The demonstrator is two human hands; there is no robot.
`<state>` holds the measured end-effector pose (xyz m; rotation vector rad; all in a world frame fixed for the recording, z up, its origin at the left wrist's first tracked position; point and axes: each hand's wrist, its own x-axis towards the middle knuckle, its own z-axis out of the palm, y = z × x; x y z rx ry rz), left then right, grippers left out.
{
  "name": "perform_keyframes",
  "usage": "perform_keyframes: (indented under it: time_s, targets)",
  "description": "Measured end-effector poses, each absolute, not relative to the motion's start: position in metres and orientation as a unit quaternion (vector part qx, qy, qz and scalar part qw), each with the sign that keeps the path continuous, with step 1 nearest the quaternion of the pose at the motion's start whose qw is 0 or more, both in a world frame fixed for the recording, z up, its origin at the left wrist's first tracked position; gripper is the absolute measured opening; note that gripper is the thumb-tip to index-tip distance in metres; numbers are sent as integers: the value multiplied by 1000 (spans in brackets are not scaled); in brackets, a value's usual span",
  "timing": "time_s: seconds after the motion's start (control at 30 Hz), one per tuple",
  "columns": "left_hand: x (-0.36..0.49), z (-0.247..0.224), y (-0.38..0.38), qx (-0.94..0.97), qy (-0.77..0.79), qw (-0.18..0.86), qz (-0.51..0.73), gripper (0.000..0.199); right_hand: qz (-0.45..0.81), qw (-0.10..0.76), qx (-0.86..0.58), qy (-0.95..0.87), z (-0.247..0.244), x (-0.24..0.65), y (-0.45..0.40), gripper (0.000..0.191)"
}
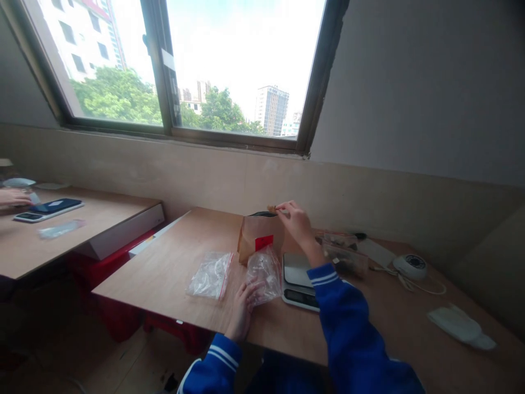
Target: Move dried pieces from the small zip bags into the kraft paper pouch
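A brown paper bag (251,235) with a red label stands upright on the wooden table, its dark opening at the top. Above its right rim, my right hand (297,221) pinches a small brown piece (271,208) between the fingertips. My left hand (245,303) has its fingers closed on the lower left edge of a clear plastic bag (266,273), which leans against the paper bag's front. Left of it lie flat clear zip bags (210,275) with a red strip. A digital scale (297,273) sits under my right forearm, partly hidden by it.
Clear boxes (346,257) stand right of the scale. Farther right are a round white device (411,266) with a cable and a crumpled white packet (461,327). At the far left, a person's hand (14,197) is over another table (118,216) holding a scale.
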<state>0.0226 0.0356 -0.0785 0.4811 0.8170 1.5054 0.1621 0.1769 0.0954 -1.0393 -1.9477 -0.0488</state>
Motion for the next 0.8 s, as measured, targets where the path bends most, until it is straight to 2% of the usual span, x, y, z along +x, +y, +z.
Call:
perform_keyframes:
  time_s: [0.1,0.2,0.37,0.47,0.57,0.7,0.8]
  targets:
    - [22,-80,36,205,363,629,656,38,-72,374,-425,-821,90,152,182,20]
    - [21,-81,37,207,361,634,652,39,-46,419,-426,-801,83,157,168,23]
    - [23,-74,33,214,367,622,658,43,159,525,-454,-702,33,169,108,33]
    - [27,-72,31,232,357,622,658,44,298,520,-509,-618,-19,166,68,43]
    - [30,-75,31,244,344,613,668,41,435,526,-497,-535,-54,164,39,57]
    - [32,-80,30,268,350,602,666,42,501,531,-514,-450,-59,174,20,69]
    - [32,-79,23,317,332,654,602,44,488,546,-507,-456,-53,184,14,62]
